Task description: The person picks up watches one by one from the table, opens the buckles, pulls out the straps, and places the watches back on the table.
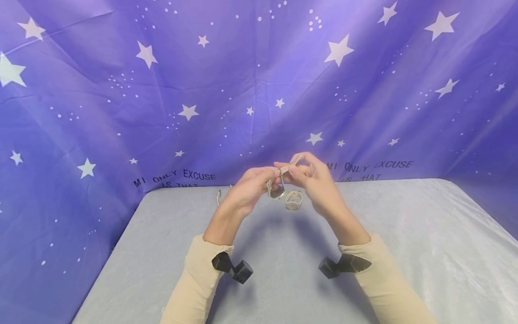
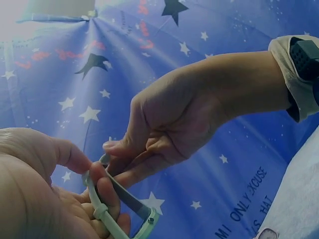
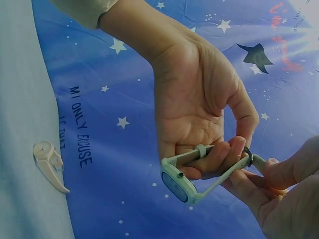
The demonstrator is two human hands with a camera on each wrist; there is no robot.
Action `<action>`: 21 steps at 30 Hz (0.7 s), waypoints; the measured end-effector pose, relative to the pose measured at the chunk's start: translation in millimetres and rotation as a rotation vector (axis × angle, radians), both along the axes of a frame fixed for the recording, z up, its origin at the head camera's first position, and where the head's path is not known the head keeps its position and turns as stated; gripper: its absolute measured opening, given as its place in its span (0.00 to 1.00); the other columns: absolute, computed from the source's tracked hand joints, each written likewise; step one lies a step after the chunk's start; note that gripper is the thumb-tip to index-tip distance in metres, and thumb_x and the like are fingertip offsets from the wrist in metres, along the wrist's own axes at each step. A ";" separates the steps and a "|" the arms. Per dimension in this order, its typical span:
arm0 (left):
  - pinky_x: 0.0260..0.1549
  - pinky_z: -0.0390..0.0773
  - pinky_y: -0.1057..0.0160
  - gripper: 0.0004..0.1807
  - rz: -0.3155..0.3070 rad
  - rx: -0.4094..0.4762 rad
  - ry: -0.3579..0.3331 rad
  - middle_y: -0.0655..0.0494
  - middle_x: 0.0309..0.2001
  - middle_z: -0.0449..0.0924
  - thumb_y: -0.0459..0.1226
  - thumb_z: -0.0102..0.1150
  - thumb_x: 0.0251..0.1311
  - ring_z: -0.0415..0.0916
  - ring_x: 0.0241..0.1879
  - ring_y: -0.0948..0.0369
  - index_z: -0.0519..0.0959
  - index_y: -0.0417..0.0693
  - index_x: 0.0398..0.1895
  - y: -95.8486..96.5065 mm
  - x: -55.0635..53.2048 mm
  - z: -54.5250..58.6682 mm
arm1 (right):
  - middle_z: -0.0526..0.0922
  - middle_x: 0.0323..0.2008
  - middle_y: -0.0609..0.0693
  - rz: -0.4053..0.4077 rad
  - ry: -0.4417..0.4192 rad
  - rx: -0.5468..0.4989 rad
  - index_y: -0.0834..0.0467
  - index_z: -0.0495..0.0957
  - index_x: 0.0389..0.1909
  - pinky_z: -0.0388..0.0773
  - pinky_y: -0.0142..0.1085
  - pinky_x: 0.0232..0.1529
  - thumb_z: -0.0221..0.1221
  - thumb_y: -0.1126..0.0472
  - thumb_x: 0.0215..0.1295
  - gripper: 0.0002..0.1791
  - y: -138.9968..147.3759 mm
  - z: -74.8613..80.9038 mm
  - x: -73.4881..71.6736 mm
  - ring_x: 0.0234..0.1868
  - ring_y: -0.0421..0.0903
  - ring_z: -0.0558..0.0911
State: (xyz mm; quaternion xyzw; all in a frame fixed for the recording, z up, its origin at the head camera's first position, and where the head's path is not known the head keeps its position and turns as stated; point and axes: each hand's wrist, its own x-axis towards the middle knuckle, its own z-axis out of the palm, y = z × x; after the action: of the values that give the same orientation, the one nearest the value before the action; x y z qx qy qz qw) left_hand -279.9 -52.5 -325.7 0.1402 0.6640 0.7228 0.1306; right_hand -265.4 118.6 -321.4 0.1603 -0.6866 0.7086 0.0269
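Both hands hold one pale wristwatch [image 3: 177, 187] raised above the table, its strap looped with the dial hanging low. My left hand [image 1: 252, 189] pinches the strap near the dark buckle [image 3: 247, 155], with fingers inside the loop. The strap's free end is pinched between thumb and fingers of my right hand [image 1: 319, 182]. In the left wrist view the strap [image 2: 102, 211] runs down to the case, which the lower edge cuts off. A second light wristwatch [image 1: 293, 201] rests on the table, just beyond the held one.
A grey-white cloth covers the table [image 1: 283, 279]. Partly hidden behind the left forearm, a third watch-like item [image 1: 218, 197] lies near the back edge. A purple curtain [image 1: 226, 90] with stars hangs behind. Each wrist carries a black camera mount [image 1: 242, 272].
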 end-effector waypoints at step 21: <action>0.50 0.67 0.61 0.19 -0.138 0.154 -0.028 0.64 0.25 0.78 0.29 0.44 0.70 0.72 0.33 0.66 0.83 0.57 0.29 -7.4 -0.6 0.9 | 0.88 0.50 0.56 0.069 -0.036 -0.083 0.59 0.71 0.42 0.81 0.35 0.61 0.53 0.72 0.73 0.05 2.7 -1.0 0.3 0.49 0.39 0.88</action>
State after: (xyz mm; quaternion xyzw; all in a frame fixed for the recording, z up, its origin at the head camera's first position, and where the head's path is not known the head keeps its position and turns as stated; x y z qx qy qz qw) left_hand -280.5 -59.9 -324.8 0.1850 0.5935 0.7627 0.1782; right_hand -265.1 121.3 -322.4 0.1698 -0.6512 0.7396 -0.0030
